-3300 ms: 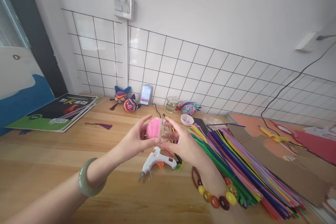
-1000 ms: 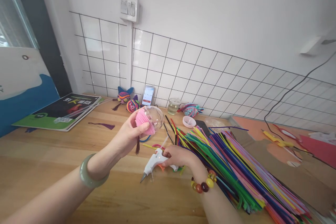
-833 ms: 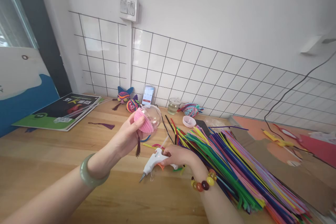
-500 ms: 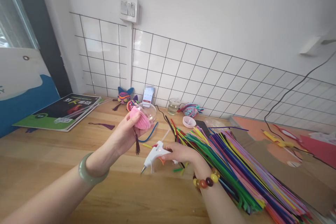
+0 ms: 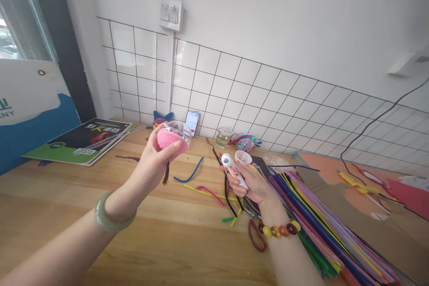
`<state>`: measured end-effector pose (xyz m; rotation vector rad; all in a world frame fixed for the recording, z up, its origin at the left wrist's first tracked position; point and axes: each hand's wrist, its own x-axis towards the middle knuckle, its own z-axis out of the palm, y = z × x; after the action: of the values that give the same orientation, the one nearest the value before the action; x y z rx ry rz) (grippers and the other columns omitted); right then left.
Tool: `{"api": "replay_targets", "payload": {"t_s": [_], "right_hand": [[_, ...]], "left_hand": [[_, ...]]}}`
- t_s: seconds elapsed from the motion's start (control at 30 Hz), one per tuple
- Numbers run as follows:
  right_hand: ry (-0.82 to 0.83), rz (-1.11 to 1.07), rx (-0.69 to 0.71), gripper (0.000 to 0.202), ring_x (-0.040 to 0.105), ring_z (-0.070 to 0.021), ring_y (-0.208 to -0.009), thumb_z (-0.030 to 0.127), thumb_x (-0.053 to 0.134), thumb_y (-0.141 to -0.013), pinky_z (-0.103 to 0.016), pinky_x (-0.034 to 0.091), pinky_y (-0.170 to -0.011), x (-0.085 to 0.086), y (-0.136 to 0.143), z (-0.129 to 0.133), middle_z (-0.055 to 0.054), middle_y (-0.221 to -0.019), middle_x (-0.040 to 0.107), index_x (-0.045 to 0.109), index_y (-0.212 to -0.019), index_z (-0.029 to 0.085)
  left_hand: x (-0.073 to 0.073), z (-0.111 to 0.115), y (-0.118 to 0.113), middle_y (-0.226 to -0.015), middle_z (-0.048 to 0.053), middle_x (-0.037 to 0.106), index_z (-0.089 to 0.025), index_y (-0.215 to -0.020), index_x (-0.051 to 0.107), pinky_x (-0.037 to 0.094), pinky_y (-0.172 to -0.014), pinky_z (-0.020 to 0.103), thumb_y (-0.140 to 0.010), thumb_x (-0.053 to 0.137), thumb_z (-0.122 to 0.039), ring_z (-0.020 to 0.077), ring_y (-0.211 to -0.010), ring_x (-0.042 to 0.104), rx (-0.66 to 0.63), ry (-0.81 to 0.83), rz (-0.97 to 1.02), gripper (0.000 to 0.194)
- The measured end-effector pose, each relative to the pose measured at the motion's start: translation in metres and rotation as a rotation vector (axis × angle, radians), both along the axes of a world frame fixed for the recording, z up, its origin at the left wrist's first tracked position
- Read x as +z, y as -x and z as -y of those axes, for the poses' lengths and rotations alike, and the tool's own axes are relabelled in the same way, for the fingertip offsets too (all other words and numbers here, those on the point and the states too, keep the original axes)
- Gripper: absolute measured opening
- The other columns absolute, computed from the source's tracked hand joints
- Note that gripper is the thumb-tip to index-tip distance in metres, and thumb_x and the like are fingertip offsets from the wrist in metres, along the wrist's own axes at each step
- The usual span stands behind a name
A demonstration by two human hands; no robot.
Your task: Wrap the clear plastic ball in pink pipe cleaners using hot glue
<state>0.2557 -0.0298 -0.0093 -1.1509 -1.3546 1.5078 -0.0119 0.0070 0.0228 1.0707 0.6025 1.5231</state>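
Note:
My left hand (image 5: 149,161) grips a clear plastic ball (image 5: 170,141) partly wound with pink pipe cleaner. The wound side faces me, and bare clear plastic shows behind it. From its underside hangs a dark tassel (image 5: 165,175). My right hand (image 5: 255,184) is wrapped round the handle of a white hot glue gun (image 5: 228,164). The gun is raised over the table with its back end toward me, so its nozzle is hidden. Loose pipe cleaners (image 5: 208,193) and red-handled scissors (image 5: 257,235) lie below it.
A thick bundle of coloured pipe cleaners (image 5: 321,223) fills the right side. Along the wall stand a phone (image 5: 191,124), a glass jar (image 5: 224,136) and a striped wound ornament (image 5: 246,141). A small cup (image 5: 243,157), a book (image 5: 83,140) and a yellow glue gun (image 5: 357,183) lie around.
The glue gun has swung up and right in my right hand, turning its nozzle away from me. My left hand has raised and tilted the ball slightly. The scissors have come into sight.

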Motion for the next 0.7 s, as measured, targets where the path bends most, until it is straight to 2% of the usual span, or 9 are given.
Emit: {"api": "replay_targets", "payload": {"t_s": [0.1, 0.2, 0.27, 0.4, 0.5, 0.6, 0.7], "right_hand": [[-0.04, -0.118, -0.014, 0.047, 0.034, -0.0063, -0.041, 0.066, 0.057, -0.083, -0.023, 0.033, -0.043, 0.005, 0.006, 0.004, 0.007, -0.061, 0.043, 0.054, -0.08, 0.02], [-0.17, -0.185, -0.135, 0.043, 0.044, -0.0086, -0.047, 0.062, 0.064, -0.08, -0.026, 0.043, -0.052, 0.012, 0.015, 0.007, 0.005, -0.063, 0.05, 0.052, -0.079, 0.021], [-0.281, -0.191, -0.227, 0.041, 0.05, -0.0116, -0.05, 0.06, 0.064, -0.082, -0.028, 0.045, -0.054, 0.017, 0.022, 0.012, 0.004, -0.061, 0.054, 0.053, -0.081, 0.021], [-0.482, 0.011, -0.324, 0.04, 0.056, -0.0142, -0.047, 0.058, 0.051, -0.092, -0.027, 0.041, -0.047, 0.028, 0.037, 0.028, 0.0, -0.058, 0.061, 0.059, -0.092, 0.019], [-0.607, 0.138, -0.371, 0.037, 0.059, -0.0132, -0.045, 0.054, 0.05, -0.094, -0.026, 0.042, -0.044, 0.034, 0.048, 0.042, -0.005, -0.073, 0.07, 0.059, -0.099, 0.018], [-0.725, 0.188, -0.393, 0.029, 0.061, -0.0119, -0.047, 0.048, 0.052, -0.095, -0.027, 0.047, -0.048, 0.036, 0.055, 0.052, -0.007, -0.089, 0.073, 0.058, -0.098, 0.019], [-0.796, 0.237, -0.397, 0.024, 0.06, -0.0101, -0.047, 0.043, 0.051, -0.097, -0.028, 0.05, -0.051, 0.036, 0.058, 0.055, -0.006, -0.092, 0.072, 0.058, -0.095, 0.02]], "left_hand": [[-0.004, 0.0, -0.001, -0.13, 0.009, 0.059, -0.023, -0.133, 0.05, 0.048, -0.1, 0.041, -0.073, 0.078, -0.029, 0.0254, -0.117, 0.058, 0.022, 0.005, -0.046, 0.066], [-0.01, 0.0, -0.003, -0.128, 0.01, 0.06, -0.023, -0.134, 0.049, 0.048, -0.099, 0.04, -0.072, 0.077, -0.027, 0.0254, -0.114, 0.06, 0.028, -0.023, -0.103, 0.068], [-0.012, 0.001, -0.005, -0.127, 0.009, 0.06, -0.024, -0.135, 0.048, 0.047, -0.099, 0.04, -0.071, 0.078, -0.027, 0.0255, -0.113, 0.06, 0.025, -0.044, -0.136, 0.071], [-0.014, 0.007, -0.009, -0.128, 0.01, 0.058, -0.024, -0.139, 0.042, 0.046, -0.101, 0.041, -0.068, 0.082, -0.029, 0.0248, -0.11, 0.061, 0.035, -0.07, -0.204, 0.082], [-0.013, 0.012, -0.012, -0.126, 0.011, 0.058, -0.022, -0.138, 0.04, 0.046, -0.1, 0.043, -0.065, 0.083, -0.031, 0.0248, -0.104, 0.062, 0.06, -0.095, -0.26, 0.085], [-0.012, 0.014, -0.012, -0.125, 0.012, 0.058, -0.021, -0.136, 0.041, 0.046, -0.099, 0.043, -0.065, 0.083, -0.031, 0.0254, -0.105, 0.061, 0.089, -0.131, -0.304, 0.083], [-0.013, 0.013, -0.012, -0.126, 0.012, 0.057, -0.022, -0.133, 0.042, 0.048, -0.096, 0.044, -0.066, 0.083, -0.032, 0.0257, -0.105, 0.061, 0.108, -0.146, -0.322, 0.08]]}}
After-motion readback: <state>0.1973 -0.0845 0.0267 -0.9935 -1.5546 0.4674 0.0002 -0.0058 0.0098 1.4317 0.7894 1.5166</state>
